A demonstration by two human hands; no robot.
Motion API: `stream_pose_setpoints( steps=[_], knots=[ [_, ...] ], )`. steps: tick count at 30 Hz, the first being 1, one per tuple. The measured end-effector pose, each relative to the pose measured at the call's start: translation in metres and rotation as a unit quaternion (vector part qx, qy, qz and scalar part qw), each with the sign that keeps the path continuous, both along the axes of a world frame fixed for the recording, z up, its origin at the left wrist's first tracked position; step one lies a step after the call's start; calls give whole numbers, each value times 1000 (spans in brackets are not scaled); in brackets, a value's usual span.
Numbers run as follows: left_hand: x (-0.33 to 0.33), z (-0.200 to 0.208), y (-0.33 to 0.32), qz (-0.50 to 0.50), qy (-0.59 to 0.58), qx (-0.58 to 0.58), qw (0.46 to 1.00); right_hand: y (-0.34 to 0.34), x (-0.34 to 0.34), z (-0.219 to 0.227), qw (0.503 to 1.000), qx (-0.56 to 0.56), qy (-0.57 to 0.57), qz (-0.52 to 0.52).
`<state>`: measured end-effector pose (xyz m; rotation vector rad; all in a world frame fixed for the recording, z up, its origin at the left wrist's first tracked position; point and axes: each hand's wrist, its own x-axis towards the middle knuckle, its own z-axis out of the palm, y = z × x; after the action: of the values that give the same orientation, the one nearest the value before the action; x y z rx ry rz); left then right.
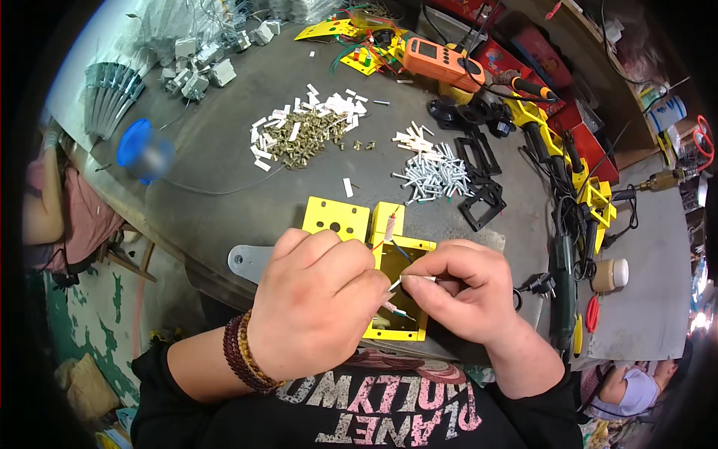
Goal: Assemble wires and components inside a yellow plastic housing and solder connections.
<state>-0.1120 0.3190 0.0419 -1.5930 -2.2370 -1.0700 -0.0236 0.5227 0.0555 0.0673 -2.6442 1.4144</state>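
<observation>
A yellow metal box (pixel 402 334) stands at the table's near edge, its open side facing up, with a yellow perforated plate (pixel 334 215) beside its far left corner. Over its opening, my left hand (pixel 315 299) is closed, with its fingertips hidden behind the knuckles. My right hand (pixel 467 290) pinches a thin white wire (pixel 396 283) between thumb and forefinger; the wire runs across to the left fingertips. A white sleeve (pixel 389 227) with red and blue wire ends rises at the box's far side. Another wire end (pixel 402 311) lies inside, under my hands.
Brass terminals (pixel 299 141) with white tags are heaped beyond the box, and silver screws (pixel 434 176) lie right of them. Black plastic frames (pixel 482 203), an orange multimeter (pixel 443 61) and yellow-and-black tools (pixel 594 206) line the right side. A blue spool (pixel 137 152) sits left.
</observation>
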Motion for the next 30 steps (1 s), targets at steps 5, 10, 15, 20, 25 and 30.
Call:
stream_pose_setpoints(
  steps=[5,10,15,20,25,30],
  knots=[
    [0,-1,-2,4,-17,6,1000,17,-6,0,996,-59,-28,62],
    [-2,1,-1,-1,-28,1,1000,18,-5,1,993,-73,-31,85],
    [-3,2,-2,1,-40,1,999,14,-5,1,993,-98,-41,47],
    [-5,1,-2,2,-38,2,999,10,-5,0,997,-22,-28,61],
    [-2,6,-2,16,-78,29,996,14,-5,-4,995,0,69,68],
    [3,3,-5,-27,-5,0,1000,9,-3,4,999,-35,38,-6]
  ],
)
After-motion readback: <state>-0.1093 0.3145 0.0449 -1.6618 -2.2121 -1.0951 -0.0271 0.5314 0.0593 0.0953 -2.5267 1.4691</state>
